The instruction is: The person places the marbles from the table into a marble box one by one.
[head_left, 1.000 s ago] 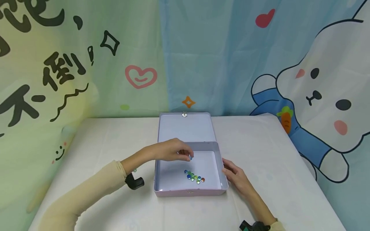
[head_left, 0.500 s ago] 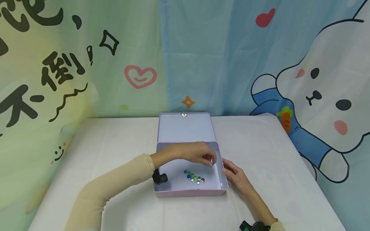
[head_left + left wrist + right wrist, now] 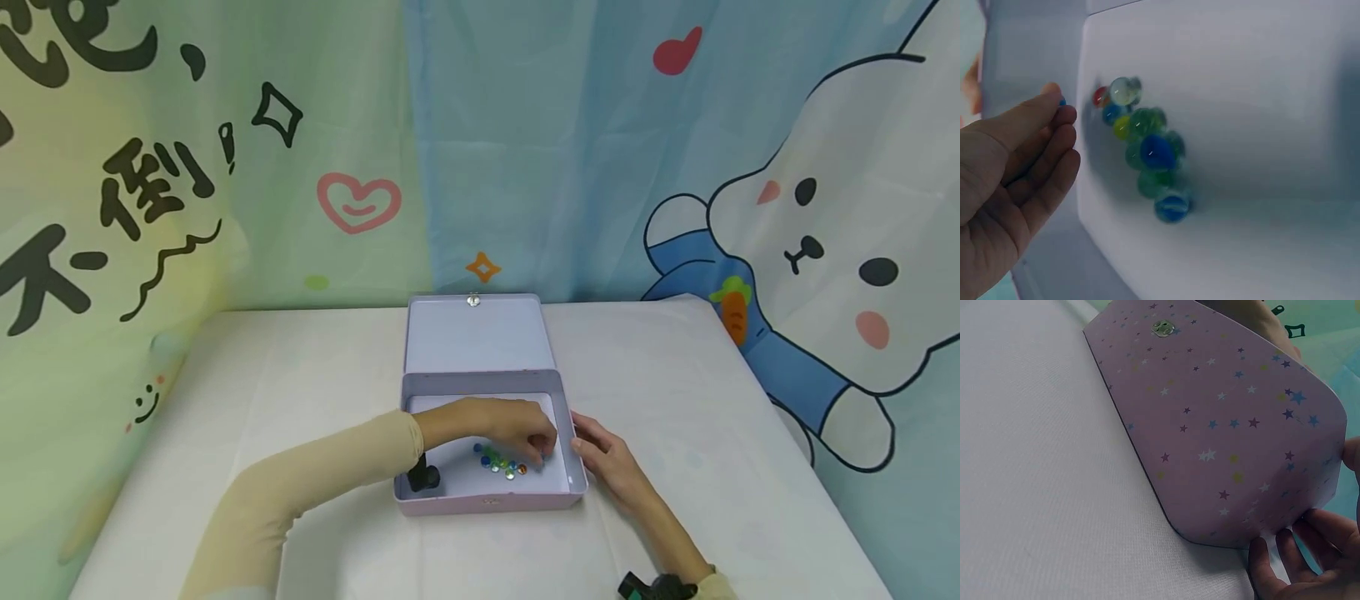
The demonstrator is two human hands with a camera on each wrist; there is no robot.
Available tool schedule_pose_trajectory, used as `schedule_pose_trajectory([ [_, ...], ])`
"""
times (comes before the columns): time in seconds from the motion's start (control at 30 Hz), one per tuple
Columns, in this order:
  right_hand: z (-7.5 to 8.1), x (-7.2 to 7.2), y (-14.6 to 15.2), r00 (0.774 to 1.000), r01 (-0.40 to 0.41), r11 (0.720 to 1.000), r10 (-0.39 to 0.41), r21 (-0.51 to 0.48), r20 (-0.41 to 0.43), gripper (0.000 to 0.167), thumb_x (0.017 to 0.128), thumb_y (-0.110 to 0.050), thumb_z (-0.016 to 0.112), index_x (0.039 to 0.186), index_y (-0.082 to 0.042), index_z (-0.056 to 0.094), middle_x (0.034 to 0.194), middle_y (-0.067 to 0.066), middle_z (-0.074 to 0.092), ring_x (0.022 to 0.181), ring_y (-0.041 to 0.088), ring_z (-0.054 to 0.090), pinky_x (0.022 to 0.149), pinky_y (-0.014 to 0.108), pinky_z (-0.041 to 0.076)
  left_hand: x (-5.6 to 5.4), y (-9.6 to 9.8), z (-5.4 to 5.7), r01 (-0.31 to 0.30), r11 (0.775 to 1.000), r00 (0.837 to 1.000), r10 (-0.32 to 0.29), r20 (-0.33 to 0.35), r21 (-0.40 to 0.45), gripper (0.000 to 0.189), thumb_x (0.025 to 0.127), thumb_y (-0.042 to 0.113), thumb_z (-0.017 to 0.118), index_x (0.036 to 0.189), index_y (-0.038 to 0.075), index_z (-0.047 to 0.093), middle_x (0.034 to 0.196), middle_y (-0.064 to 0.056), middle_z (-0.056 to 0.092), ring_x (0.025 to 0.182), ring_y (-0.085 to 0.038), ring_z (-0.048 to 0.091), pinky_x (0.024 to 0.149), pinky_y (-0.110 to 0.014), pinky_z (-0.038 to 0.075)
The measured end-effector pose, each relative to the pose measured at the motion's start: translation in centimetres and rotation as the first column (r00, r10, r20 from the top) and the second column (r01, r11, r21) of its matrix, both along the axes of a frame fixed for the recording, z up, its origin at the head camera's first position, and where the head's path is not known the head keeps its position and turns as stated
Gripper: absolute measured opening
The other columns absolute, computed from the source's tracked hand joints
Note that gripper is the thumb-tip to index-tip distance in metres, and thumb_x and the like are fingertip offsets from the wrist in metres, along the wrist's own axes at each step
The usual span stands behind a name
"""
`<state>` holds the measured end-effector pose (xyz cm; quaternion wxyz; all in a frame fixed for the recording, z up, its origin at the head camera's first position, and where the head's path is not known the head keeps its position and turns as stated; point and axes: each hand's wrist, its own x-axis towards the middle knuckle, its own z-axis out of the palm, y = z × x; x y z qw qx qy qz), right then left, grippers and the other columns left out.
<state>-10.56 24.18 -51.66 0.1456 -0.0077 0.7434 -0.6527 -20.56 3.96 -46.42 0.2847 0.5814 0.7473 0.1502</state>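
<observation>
A pale purple box (image 3: pixel 491 503) stands on the table with its lid folded back. Inside, several glass marbles (image 3: pixel 1144 122) lie in a cluster on the white floor: green, blue, clear, yellow and red-orange. My left hand (image 3: pixel 517 425) is over the right part of the box, just beside the cluster. Between its thumb and forefinger it pinches a blue marble (image 3: pixel 1062 101), mostly hidden by the fingertips. My right hand (image 3: pixel 611 458) rests against the box's right side; in the right wrist view its fingertips (image 3: pixel 1259 550) touch the star-patterned wall, low down.
The raised lid (image 3: pixel 476 333) leans back behind the box, a metal clasp (image 3: pixel 473 300) at its top edge. A white cloth covers the table (image 3: pixel 322 358). A printed curtain (image 3: pixel 495 167) hangs behind it.
My left hand has moved right across the box with the blue marble, then down and nearer the front, beside the cluster. My right hand has stayed at the box's side.
</observation>
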Motion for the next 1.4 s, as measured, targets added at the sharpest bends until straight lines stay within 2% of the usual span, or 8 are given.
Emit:
schedule_pose_trajectory([
  [0.33, 0.0, 0.0, 0.0, 1.0, 0.012, 1.0, -0.012, -0.01, 0.026, 0.056, 0.098, -0.016, 0.051, 0.148, 0.003, 0.033, 0.149, 0.029, 0.036, 0.112, -0.011, 0.05, 0.095, 0.013, 0.043, 0.5, 1.0, -1.1, -0.009, 0.998, 1.0, 0.009, 0.002, -0.061, 0.014, 0.087, 0.024, 0.072, 0.097, 0.015, 0.068, 0.082, 0.01, 0.064, 0.072, 0.002, 0.053, 0.065, -0.008, 0.042],
  [0.63, -0.2, 0.1, 0.0, 1.0, 0.023, 1.0, -0.023, -0.003, 0.016, 0.056, 0.098, -0.015, 0.051, 0.147, 0.004, 0.033, 0.148, 0.03, 0.037, 0.111, -0.012, 0.05, 0.093, 0.011, 0.043, 0.4, 1.1, -1.6, -0.024, 0.998, 1.0, 0.024, -0.013, -0.051, 0.018, 0.086, 0.026, 0.074, 0.099, 0.014, 0.069, 0.083, 0.009, 0.065, 0.073, 0.001, 0.053, 0.066, -0.008, 0.043],
  [0.8, -0.1, 0.1, 0.0, 1.0, 0.018, 1.0, -0.018, 0.001, 0.024, 0.057, 0.098, -0.017, 0.051, 0.148, 0.003, 0.032, 0.151, 0.028, 0.035, 0.111, -0.013, 0.049, 0.094, 0.011, 0.043, -0.1, 0.6, -0.5, -0.042, 0.999, 0.999, 0.042, -0.006, 0.002, 0.019, 0.09, 0.025, 0.07, 0.102, 0.012, 0.069, 0.085, 0.006, 0.064, 0.074, -0.002, 0.051, 0.066, -0.01, 0.042],
  [0.9, 0.0, 0.1, 0.0, 1.0, 0.017, 1.0, -0.017, 0.016, 0.02, 0.057, 0.099, -0.017, 0.051, 0.148, 0.003, 0.032, 0.151, 0.028, 0.035, 0.111, -0.013, 0.049, 0.095, 0.012, 0.043, -0.8, 0.0, 0.7, -0.067, 0.995, 0.998, 0.065, 0.023, 0.068, 0.017, 0.093, 0.021, 0.066, 0.104, 0.009, 0.069, 0.088, 0.003, 0.065, 0.076, -0.003, 0.052, 0.068, -0.01, 0.042],
  [1.0, 0.1, 0.1, 0.0, 0.999, 0.026, 0.998, -0.027, 0.049, 0.018, 0.055, 0.099, -0.018, 0.051, 0.148, 0.001, 0.034, 0.151, 0.026, 0.037, 0.117, -0.006, 0.049, 0.1, 0.019, 0.044, -1.6, -0.8, 2.1, -0.108, 0.985, 0.993, 0.102, 0.052, 0.135, 0.018, 0.095, 0.02, 0.063, 0.107, 0.008, 0.069, 0.091, 0.003, 0.067, 0.078, -0.003, 0.054, 0.07, -0.011, 0.045],
  [1.1, 0.1, 0.1, -0.1, 0.999, 0.036, 0.996, -0.037, 0.087, 0.015, 0.054, 0.099, -0.019, 0.052, 0.147, -0.001, 0.036, 0.15, 0.024, 0.039, 0.129, 0.013, 0.048, 0.106, 0.03, 0.045, -2.4, -1.9, 3.3, -0.159, 0.966, 0.986, 0.147, 0.074, 0.203, 0.02, 0.095, 0.023, 0.062, 0.11, 0.01, 0.07, 0.094, 0.005, 0.068, 0.081, -0.003, 0.056, 0.072, -0.013, 0.048],
  [1.2, 0.1, 0.1, -0.1, 0.999, 0.038, 0.995, -0.041, 0.093, 0.024, 0.054, 0.099, -0.019, 0.052, 0.148, -0.002, 0.036, 0.15, 0.023, 0.039, 0.133, 0.024, 0.044, 0.106, 0.03, 0.045, -2.8, -3.4, 4.2, -0.231, 0.933, 0.971, 0.206, 0.119, 0.277, 0.02, 0.095, 0.025, 0.063, 0.111, 0.014, 0.07, 0.098, 0.006, 0.069, 0.084, -0.003, 0.059, 0.076, -0.014, 0.05],
  [1.4, 0.1, 0.1, -0.1, 0.998, 0.049, 0.997, -0.05, 0.053, 0.027, 0.056, 0.098, -0.017, 0.053, 0.147, 0.001, 0.035, 0.15, 0.025, 0.038, 0.115, -0.007, 0.05, 0.093, 0.011, 0.043, -3.0, -8.0, 5.8, -0.401, 0.826, 0.916, 0.36, 0.176, 0.395, 0.018, 0.094, 0.025, 0.065, 0.11, 0.019, 0.07, 0.104, 0.008, 0.07, 0.089, -0.004, 0.062, 0.082, -0.02, 0.054],
])
